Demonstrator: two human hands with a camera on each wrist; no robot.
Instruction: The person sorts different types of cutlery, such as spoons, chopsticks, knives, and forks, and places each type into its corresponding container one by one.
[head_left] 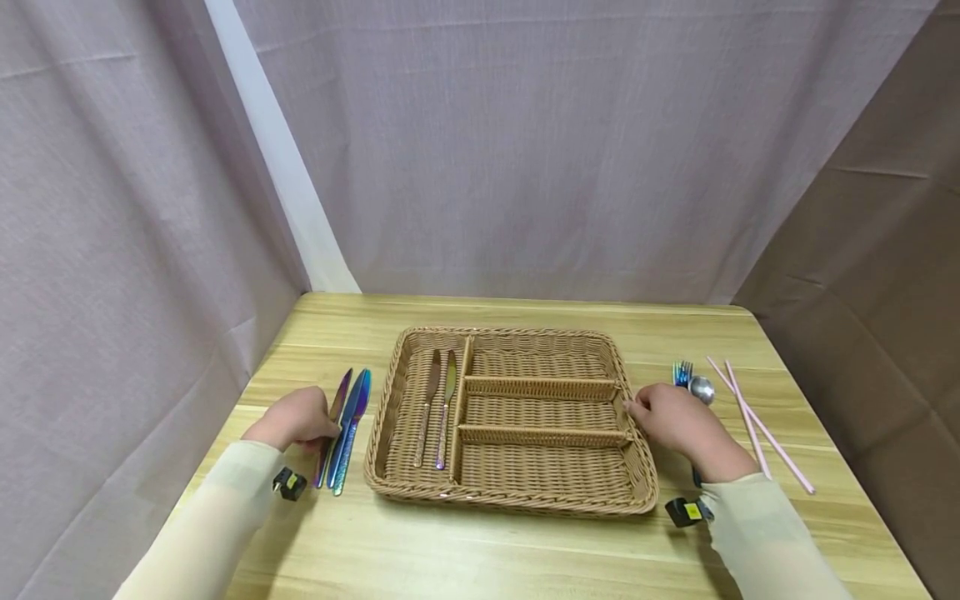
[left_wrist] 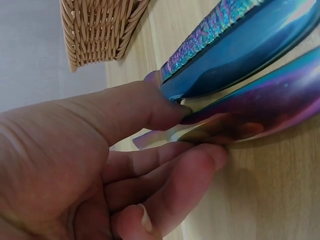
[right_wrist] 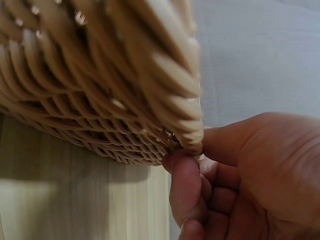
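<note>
A wicker cutlery basket (head_left: 517,501) with dividers lies mid-table. Two table knives (head_left: 430,392) with patterned handles lie in its left compartment. To the basket's left are several iridescent knives (head_left: 348,446), side by side. My left hand (head_left: 300,417) is at the outermost one; in the left wrist view, thumb and fingers pinch this purple-gold knife (left_wrist: 270,107) near where blade and handle meet. A blue knife (left_wrist: 235,57) lies right beside the thumb. My right hand (head_left: 671,421) grips the basket's right rim (right_wrist: 180,75), thumb on one side and fingers on the other.
Right of the basket lie forks (head_left: 682,372) and a spoon (head_left: 702,389), partly hidden behind my right hand. Two pink chopsticks (head_left: 780,454) cross farther right. Grey curtains (head_left: 525,167) stand behind the wooden table (head_left: 360,550) and along its sides.
</note>
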